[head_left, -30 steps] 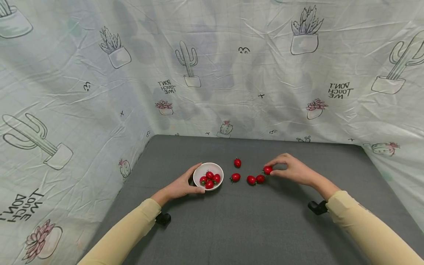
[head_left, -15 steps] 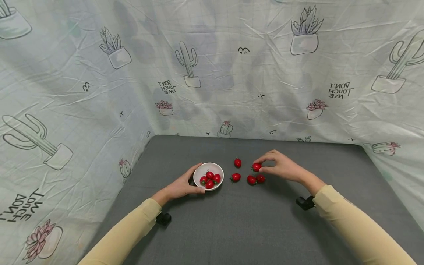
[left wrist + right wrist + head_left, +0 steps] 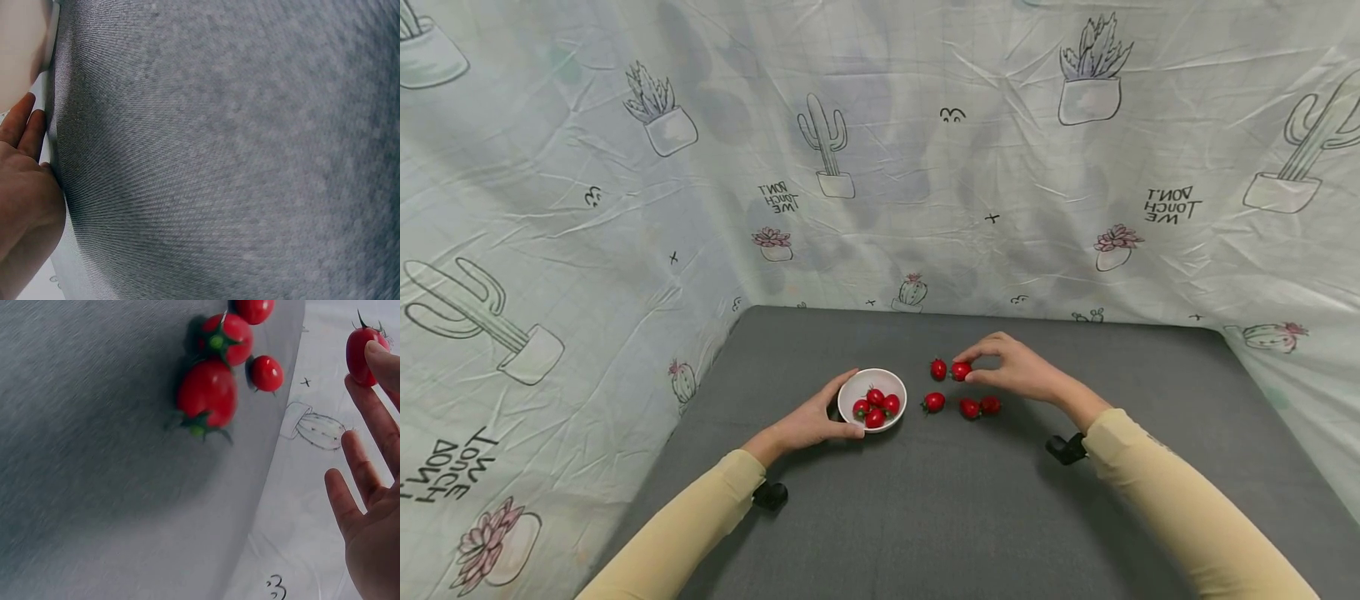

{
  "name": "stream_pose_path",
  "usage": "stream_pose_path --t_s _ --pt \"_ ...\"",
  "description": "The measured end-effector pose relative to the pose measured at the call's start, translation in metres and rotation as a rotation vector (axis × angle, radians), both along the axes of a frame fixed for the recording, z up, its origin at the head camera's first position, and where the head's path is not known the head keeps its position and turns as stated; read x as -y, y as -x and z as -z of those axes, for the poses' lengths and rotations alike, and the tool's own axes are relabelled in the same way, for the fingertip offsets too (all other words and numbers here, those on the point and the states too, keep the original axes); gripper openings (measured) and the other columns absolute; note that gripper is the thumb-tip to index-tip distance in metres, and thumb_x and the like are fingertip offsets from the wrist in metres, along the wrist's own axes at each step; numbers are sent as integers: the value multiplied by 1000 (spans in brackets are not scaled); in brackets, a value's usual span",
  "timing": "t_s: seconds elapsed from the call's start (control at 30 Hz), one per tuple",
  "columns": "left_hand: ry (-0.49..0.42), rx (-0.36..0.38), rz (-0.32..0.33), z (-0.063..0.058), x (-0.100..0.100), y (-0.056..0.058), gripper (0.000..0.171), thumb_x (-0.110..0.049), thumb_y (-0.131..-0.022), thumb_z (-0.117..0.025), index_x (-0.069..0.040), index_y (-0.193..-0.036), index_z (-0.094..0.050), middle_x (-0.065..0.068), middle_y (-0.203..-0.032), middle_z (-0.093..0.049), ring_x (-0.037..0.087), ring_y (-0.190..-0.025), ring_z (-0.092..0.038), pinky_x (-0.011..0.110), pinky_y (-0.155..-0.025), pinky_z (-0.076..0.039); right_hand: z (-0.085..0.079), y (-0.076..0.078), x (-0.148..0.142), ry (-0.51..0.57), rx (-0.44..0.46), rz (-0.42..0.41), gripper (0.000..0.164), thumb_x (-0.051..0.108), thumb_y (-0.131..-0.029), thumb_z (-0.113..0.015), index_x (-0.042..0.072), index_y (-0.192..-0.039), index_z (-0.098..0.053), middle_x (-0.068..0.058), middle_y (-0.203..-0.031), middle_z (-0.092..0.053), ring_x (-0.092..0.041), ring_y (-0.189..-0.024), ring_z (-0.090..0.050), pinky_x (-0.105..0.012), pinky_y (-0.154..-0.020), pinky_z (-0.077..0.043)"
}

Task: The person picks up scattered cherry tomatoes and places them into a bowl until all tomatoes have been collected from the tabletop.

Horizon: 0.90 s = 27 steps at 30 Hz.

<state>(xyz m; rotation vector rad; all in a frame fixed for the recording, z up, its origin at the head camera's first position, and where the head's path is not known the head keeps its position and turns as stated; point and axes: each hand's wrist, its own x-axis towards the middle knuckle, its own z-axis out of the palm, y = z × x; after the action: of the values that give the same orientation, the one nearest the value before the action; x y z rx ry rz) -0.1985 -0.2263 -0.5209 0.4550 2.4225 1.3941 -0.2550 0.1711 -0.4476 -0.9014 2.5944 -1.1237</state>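
Observation:
My left hand (image 3: pixel 808 423) holds the side of a small white bowl (image 3: pixel 853 388), fingers at the far rim and thumb at the near rim. Several red cherry tomatoes (image 3: pixel 875 418) lie inside the bowl. A cherry tomato (image 3: pixel 360 355) with a green stem is pinched between the thumb and a finger of my right hand (image 3: pixel 1018 371); in the right wrist view the other fingers are spread. In the head view this tomato appears right beside a loose cherry tomato (image 3: pixel 937 369). Nearer to me lie a single tomato (image 3: pixel 933 402) and a touching pair (image 3: pixel 970 407).
A dark grey cloth-covered table (image 3: pixel 925 517) lies under everything. White fabric (image 3: pixel 895 167) with cactus drawings hangs behind it and along the sides. Black wrist mounts (image 3: pixel 770 497) sit below both forearms.
My right hand has moved left, carrying the pinched cherry tomato past the pair and up to the far loose one. My left hand and the bowl stay where they were.

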Motion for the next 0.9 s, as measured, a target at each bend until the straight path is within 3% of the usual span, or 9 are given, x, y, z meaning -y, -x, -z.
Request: stream_pose_path --t_s 0.63,0.9 --pt "15 -6 13 0 5 -3 108 -40 -82 -88 -35 -164 -19 -3 -166 -22 18 -152 -20 52 -120 -18 -7 7 56 -6 16 -60 26 29 -96 -75 30 -122 -75 9 -124 -66 -22 -129 -42 -58 -104 -40" --pt "9 -3 18 0 6 -4 109 -41 -82 -88 -33 -164 -18 -4 -165 -23 17 -151 -20 52 -120 -18 -11 6 74 -37 -22 -93 23 28 -96 -76 33 -118 -76 10 -122 -65 -19 -126 -43 -51 -100 -43"
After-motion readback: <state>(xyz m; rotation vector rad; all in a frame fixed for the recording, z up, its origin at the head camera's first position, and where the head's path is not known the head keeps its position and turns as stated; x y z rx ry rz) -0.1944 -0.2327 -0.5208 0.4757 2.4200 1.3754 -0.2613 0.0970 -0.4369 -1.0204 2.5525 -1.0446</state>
